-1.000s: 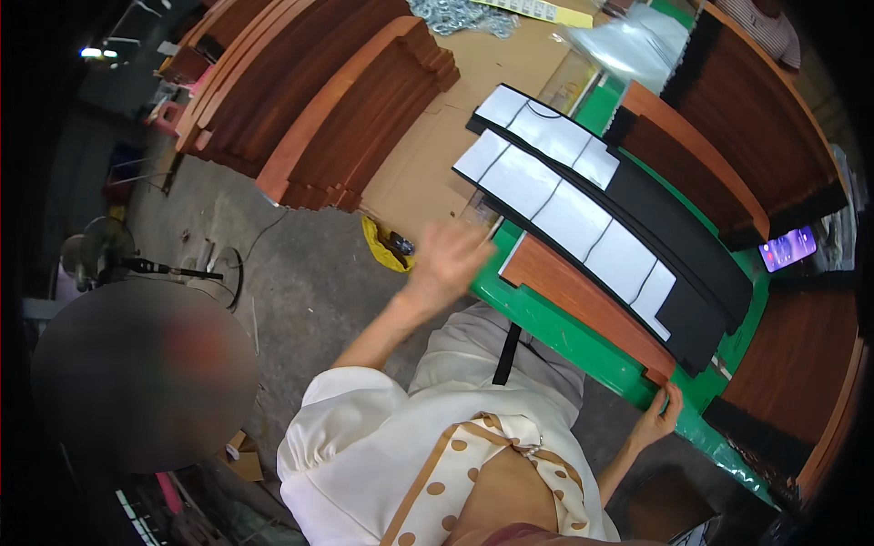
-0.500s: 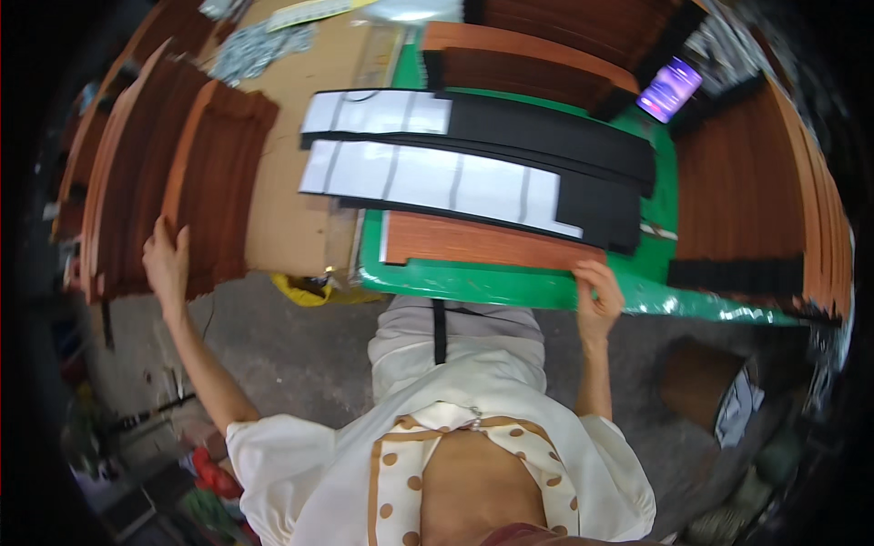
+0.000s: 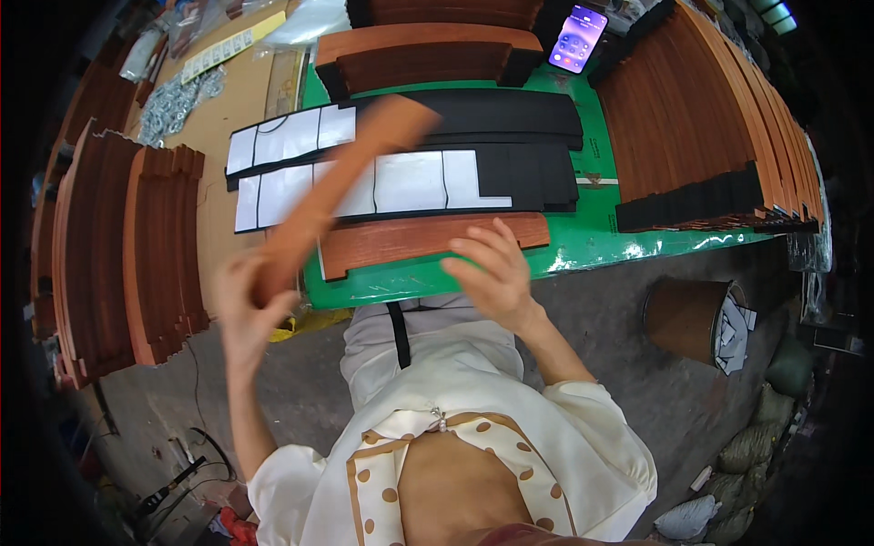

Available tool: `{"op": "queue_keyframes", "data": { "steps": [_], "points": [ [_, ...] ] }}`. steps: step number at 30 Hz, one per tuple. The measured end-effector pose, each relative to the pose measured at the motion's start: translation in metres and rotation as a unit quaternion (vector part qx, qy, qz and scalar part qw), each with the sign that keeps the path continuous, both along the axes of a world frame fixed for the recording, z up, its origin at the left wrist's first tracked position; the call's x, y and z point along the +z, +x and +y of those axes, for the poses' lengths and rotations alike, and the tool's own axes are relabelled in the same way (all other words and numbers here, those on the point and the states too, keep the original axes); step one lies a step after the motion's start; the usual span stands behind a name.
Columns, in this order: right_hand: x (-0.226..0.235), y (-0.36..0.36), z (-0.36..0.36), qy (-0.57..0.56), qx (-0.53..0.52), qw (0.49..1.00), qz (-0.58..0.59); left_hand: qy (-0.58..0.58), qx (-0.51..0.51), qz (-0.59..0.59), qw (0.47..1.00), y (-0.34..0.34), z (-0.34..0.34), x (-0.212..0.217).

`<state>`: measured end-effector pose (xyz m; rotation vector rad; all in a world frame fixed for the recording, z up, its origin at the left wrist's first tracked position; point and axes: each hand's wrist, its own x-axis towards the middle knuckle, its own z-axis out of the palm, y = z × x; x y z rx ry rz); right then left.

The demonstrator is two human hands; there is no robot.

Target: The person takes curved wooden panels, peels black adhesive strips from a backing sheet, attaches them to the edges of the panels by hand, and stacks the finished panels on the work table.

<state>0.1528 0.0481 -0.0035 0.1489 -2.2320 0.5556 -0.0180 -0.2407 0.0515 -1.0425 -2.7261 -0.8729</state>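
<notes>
My left hand [image 3: 250, 305] grips the near end of a reddish-brown wooden slat [image 3: 337, 196], which is tilted up and blurred by motion. It crosses in front of black strips [image 3: 519, 173] that bear white rectangular pieces [image 3: 410, 182]. Near the green tabletop's front edge lies another reddish-brown slat [image 3: 428, 238]. My right hand [image 3: 496, 273] hovers by this slat's right part, fingers apart and holding nothing. At the left stands a stack of brown slats [image 3: 164, 255], close to my left hand.
Tall stacks of slats with black ends [image 3: 692, 136] stand at the right. A lit phone [image 3: 578, 39] leans at the back. More slats [image 3: 428, 59] lie behind the strips. Grey metal pieces [image 3: 182, 105] are heaped on cardboard. A brown bin [image 3: 687, 318] stands on the floor at right.
My left hand has come away from the left stack with a slat and swung it rightward. My right hand has let go of the lying slat's right end. The view has turned.
</notes>
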Motion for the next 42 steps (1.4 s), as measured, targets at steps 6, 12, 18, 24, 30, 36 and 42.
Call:
{"op": "queue_keyframes", "data": {
  "steps": [6,12,18,24,30,36,42],
  "points": [
    [0.012,-0.003,-0.013,0.167,-0.029,0.976,-0.138,-0.028,-0.235,-0.256,0.937,0.023,0.074,-0.02],
    [-0.007,-0.003,-0.002,0.08,-0.008,0.983,-0.168,-0.103,-0.274,-0.229,0.928,-0.006,0.067,-0.007],
    [-0.015,-0.02,0.006,0.049,-0.041,0.977,-0.205,0.068,-0.081,-0.279,0.954,-0.014,0.007,-0.038],
    [-0.018,-0.033,0.01,0.032,-0.047,0.968,-0.244,0.151,-0.003,-0.216,0.965,-0.003,0.018,-0.08],
    [-0.015,-0.042,0.012,0.027,-0.043,0.966,-0.254,0.143,0.016,-0.233,0.962,-0.006,0.03,-0.091],
    [-0.014,-0.046,0.013,0.018,-0.037,0.96,-0.278,0.1,0.022,-0.182,0.978,-0.003,0.037,-0.101],
    [-0.008,-0.043,0.022,0.043,-0.058,0.963,-0.259,0.151,0.031,-0.196,0.968,-0.011,0.047,-0.111]
  ]
}}
